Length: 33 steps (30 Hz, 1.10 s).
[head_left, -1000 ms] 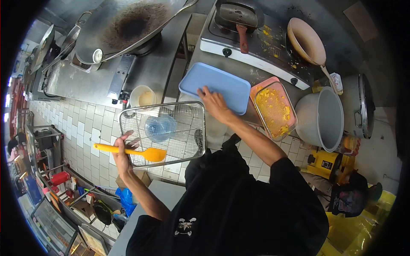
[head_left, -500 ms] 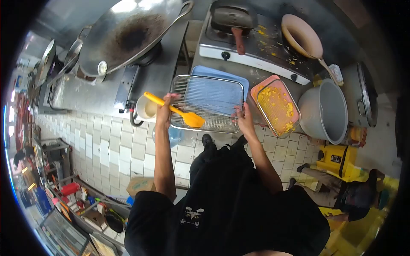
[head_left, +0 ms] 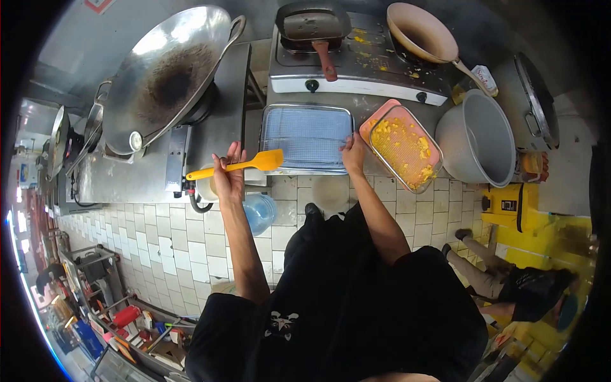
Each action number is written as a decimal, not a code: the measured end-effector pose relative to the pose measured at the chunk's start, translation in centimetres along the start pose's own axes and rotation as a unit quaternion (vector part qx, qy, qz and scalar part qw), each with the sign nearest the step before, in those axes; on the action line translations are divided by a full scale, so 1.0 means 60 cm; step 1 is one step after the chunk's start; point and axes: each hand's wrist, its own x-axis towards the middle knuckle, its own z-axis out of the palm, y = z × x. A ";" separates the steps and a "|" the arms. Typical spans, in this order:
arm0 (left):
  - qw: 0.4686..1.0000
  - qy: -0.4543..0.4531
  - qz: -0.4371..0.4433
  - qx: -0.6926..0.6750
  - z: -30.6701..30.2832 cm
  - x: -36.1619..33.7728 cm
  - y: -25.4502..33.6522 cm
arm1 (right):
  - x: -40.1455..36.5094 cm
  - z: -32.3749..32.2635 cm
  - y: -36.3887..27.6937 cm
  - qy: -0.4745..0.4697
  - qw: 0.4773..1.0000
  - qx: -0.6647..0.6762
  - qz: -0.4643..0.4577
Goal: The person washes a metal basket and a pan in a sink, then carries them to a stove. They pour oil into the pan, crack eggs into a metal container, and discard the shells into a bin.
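An orange spatula (head_left: 259, 160) is in my left hand (head_left: 231, 176), which grips its handle above the counter's front edge. The wire basket (head_left: 307, 113) rests over the blue tray (head_left: 305, 139), both at the counter's front. My right hand (head_left: 353, 154) is at the basket's right front corner, fingers bent round the rim. Right of it sits a pink tray (head_left: 369, 126), with a second wire basket (head_left: 407, 148) over it holding yellow scraps.
Behind the trays a stove (head_left: 356, 84) carries a square pan (head_left: 313, 27) and a round pan (head_left: 423, 32). A large wok (head_left: 168, 79) stands left, a deep grey pot (head_left: 480, 137) right. Another person (head_left: 534, 290) is at the lower right.
The wire basket has gone from tilted in both hands to flat over the blue tray. My left hand has let go of its rim and moved left with the spatula.
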 end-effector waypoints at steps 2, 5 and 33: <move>1.000 0.010 0.012 -0.021 -0.015 -0.023 0.011 | 0.004 0.004 -0.003 0.002 1.000 0.005 0.008; 0.999 0.043 0.026 0.009 -0.032 -0.061 0.021 | 0.013 0.006 0.004 0.010 1.000 -0.021 -0.015; 0.995 0.085 0.055 0.002 -0.045 -0.166 0.020 | 0.009 0.015 0.021 -0.062 0.998 -0.001 -0.002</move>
